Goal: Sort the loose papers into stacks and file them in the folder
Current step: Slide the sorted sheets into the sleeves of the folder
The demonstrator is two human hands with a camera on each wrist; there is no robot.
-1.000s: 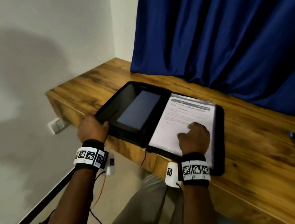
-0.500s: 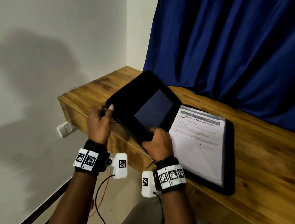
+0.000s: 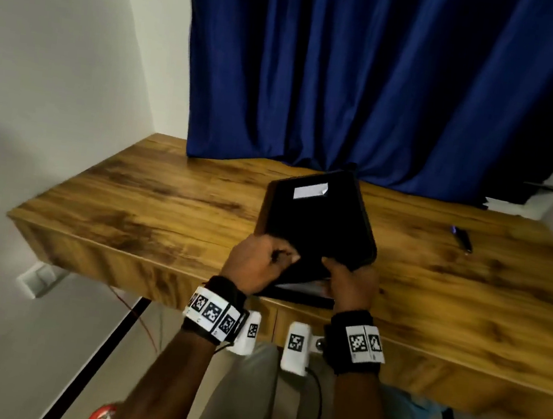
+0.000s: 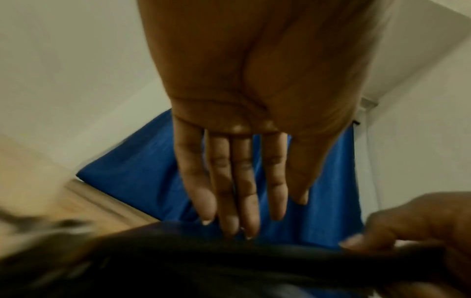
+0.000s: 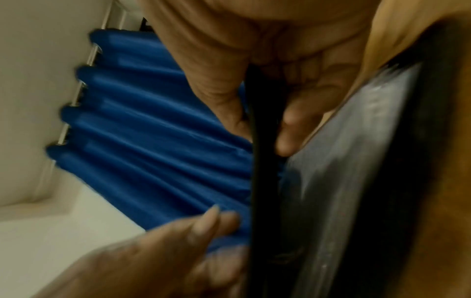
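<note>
A black folder [image 3: 318,221] lies on the wooden desk [image 3: 165,203], its cover folded over and still slightly raised at the near edge; a white label [image 3: 310,190] shows on the cover. A thin edge of the papers [image 3: 304,285] shows under the cover. My right hand [image 3: 349,283] pinches the cover's near edge between thumb and fingers [image 5: 298,121]. My left hand [image 3: 258,262] is at the near left corner; in the left wrist view its fingers [image 4: 237,191] are straight, with the tips touching the cover [image 4: 203,262].
A dark pen [image 3: 461,239] lies on the desk to the right. A blue curtain [image 3: 352,80] hangs behind the desk. White wall stands on the left, with a socket [image 3: 41,280] below the desk edge. Cables hang from my wrists.
The folder's left cover has swung up and over onto the papers on the right side. My right hand left the page and took the cover's edge; my left hand followed.
</note>
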